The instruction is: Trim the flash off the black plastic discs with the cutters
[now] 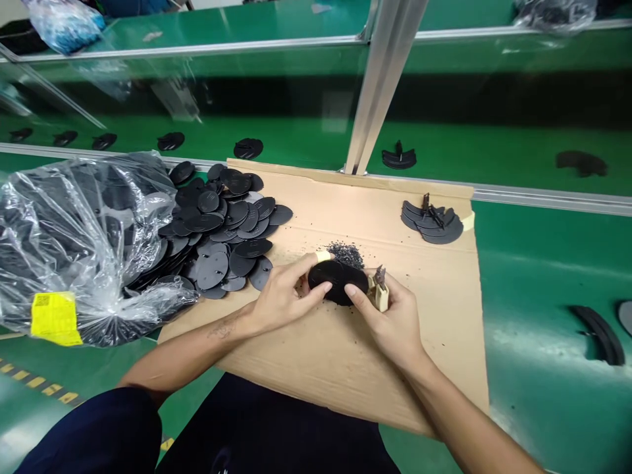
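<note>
Black oval plastic pieces, seemingly two overlapping, are held between my hands above the cardboard. My left hand grips their left side with thumb and fingers, a pale yellow wrap on one fingertip. On the right side, my right hand pinches them with its thumb in front. Cutting nippers with pale yellow handles are tucked in that same hand, jaws pointing up. Just behind the pieces lies a small heap of black plastic scraps. To the left spreads a pile of similar black ovals.
A cardboard sheet covers the green table. A clear plastic bag with a yellow label sits at left. Stacked curved black parts lie at the sheet's back right. A metal post and a clear panel stand behind.
</note>
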A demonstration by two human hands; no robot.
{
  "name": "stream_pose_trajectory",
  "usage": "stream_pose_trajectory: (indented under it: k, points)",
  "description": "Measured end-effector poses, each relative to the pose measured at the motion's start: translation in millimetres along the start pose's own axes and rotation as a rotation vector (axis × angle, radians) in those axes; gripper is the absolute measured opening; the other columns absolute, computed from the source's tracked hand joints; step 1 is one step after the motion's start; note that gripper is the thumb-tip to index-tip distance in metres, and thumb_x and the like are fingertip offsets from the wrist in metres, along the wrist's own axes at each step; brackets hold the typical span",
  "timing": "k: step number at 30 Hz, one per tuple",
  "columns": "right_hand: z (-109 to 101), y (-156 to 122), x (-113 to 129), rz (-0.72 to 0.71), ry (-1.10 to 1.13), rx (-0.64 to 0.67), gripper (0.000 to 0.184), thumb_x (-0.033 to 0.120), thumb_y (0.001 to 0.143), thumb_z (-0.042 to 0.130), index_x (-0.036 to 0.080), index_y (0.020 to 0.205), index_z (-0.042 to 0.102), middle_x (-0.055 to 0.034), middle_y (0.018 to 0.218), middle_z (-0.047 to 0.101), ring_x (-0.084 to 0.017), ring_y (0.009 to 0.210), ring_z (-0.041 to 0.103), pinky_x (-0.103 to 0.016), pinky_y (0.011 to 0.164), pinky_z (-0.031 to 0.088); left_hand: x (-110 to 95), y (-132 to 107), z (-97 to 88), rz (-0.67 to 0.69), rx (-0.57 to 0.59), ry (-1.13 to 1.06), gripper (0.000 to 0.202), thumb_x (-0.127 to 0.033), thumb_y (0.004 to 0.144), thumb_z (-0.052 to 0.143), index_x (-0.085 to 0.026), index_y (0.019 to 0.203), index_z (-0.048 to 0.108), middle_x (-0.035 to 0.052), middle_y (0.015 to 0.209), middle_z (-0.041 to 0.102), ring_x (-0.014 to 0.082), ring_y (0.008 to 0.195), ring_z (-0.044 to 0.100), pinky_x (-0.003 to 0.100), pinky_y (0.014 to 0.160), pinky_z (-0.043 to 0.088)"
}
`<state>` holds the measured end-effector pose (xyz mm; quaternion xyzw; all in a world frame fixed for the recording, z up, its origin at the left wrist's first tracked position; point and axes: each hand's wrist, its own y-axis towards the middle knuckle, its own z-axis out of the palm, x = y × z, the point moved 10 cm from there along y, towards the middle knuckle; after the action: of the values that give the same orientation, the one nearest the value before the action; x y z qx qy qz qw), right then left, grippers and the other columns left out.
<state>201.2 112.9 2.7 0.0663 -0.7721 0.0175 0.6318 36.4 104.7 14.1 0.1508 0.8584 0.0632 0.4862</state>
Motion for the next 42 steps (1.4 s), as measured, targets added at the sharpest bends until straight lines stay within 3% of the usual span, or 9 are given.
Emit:
stream_pose_trajectory:
  k: [3, 9, 12, 15, 21, 26, 32, 36, 42]
  points:
    - [2, 0, 1, -0.004, 0.003, 0.014, 0.025, 0.046, 0.089, 0.071, 0.022, 0.09, 0.066, 0.0006, 0.072, 0.061, -0.016, 0.063, 0.055, -0.029, 0.06, 0.052, 1, 0, -0.5, -0.005, 0.003, 0.017, 0.034, -0.032, 0.093, 0.066, -0.018, 0.124, 0.068, -0.0014, 0.072, 0.063, 0.0097, 0.059, 0.054, 0.019, 0.056, 0.047]
    - [4, -3, 0, -0.023, 0.008, 0.03, 0.024, 0.045, 0.088, 0.072, 0.022, 0.092, 0.067, -0.0008, 0.08, 0.065, -0.017, 0.07, 0.059, -0.028, 0.065, 0.053, 7, -1, -1.9, -0.036, -0.027, -0.037, 0.035, -0.038, 0.093, 0.067, -0.018, 0.123, 0.067, 0.008, 0.103, 0.071, 0.0178, 0.085, 0.065, 0.025, 0.072, 0.053]
    - [4, -3, -1, -0.032, 0.0, 0.035, 0.023, 0.043, 0.089, 0.072, 0.021, 0.093, 0.066, -0.0006, 0.08, 0.066, -0.016, 0.069, 0.059, -0.028, 0.064, 0.052, 14, 0, 6.4, -0.092, 0.024, -0.163, 0.026, -0.041, 0.095, 0.064, -0.016, 0.104, 0.069, 0.0047, 0.088, 0.067, 0.0157, 0.078, 0.061, 0.024, 0.068, 0.05]
    - [6, -3, 1, -0.059, -0.03, 0.067, 0.018, 0.039, 0.09, 0.071, 0.021, 0.09, 0.066, 0.0006, 0.076, 0.064, -0.016, 0.065, 0.059, -0.027, 0.061, 0.051, 16, 2, 10.9, -0.104, 0.088, -0.294, 0.031, -0.044, 0.097, 0.061, -0.015, 0.088, 0.067, 0.0007, 0.073, 0.061, 0.0124, 0.066, 0.057, 0.021, 0.059, 0.046]
    - [3, -5, 28, -0.333, -0.229, 0.066, 0.017, 0.026, 0.09, 0.072, 0.023, 0.106, 0.069, -0.0054, 0.096, 0.075, -0.021, 0.084, 0.07, -0.034, 0.075, 0.056, -10, 6, 0.7, 0.112, 0.164, -0.002, 0.019, -0.033, 0.097, 0.062, -0.016, 0.093, 0.071, 0.0025, 0.076, 0.07, 0.012, 0.066, 0.062, 0.021, 0.063, 0.05]
    - [13, -14, 37, -0.519, -0.324, 0.137, 0.014, 0.011, 0.091, 0.064, 0.021, 0.099, 0.07, -0.0059, 0.088, 0.076, -0.02, 0.078, 0.071, -0.034, 0.071, 0.057, -27, 1, -0.4, 0.268, 0.157, 0.084, 0.019, -0.026, 0.097, 0.063, -0.016, 0.112, 0.069, 0.0073, 0.095, 0.077, 0.0147, 0.079, 0.073, 0.024, 0.072, 0.06]
    - [13, -21, 43, -0.584, -0.196, 0.131, 0.027, 0.002, 0.087, 0.063, 0.022, 0.106, 0.068, -0.0076, 0.096, 0.075, -0.02, 0.086, 0.073, -0.034, 0.074, 0.061, -39, 0, -15.0, 0.393, 0.009, -0.063, 0.03, -0.039, 0.093, 0.07, -0.012, 0.106, 0.071, 0.0106, 0.093, 0.076, 0.0169, 0.086, 0.073, 0.028, 0.077, 0.062]
    - [16, -23, 45, -0.595, -0.16, 0.145, 0.029, 0.001, 0.087, 0.062, 0.022, 0.106, 0.068, -0.0075, 0.096, 0.075, -0.02, 0.086, 0.073, -0.034, 0.074, 0.062, -46, -3, -17.7, 0.476, -0.028, -0.081, 0.022, -0.032, 0.095, 0.069, -0.014, 0.107, 0.071, 0.01, 0.093, 0.077, 0.0166, 0.084, 0.072, 0.03, 0.074, 0.061]
    - [18, -22, 44, -0.564, -0.131, 0.162, 0.028, 0.0, 0.086, 0.063, 0.022, 0.105, 0.067, -0.007, 0.096, 0.074, -0.019, 0.086, 0.073, -0.033, 0.073, 0.062, -48, -5, -19.9, 0.471, -0.062, -0.144, 0.022, -0.027, 0.09, 0.076, -0.014, 0.107, 0.072, 0.009, 0.089, 0.078, 0.0162, 0.081, 0.073, 0.03, 0.073, 0.061]
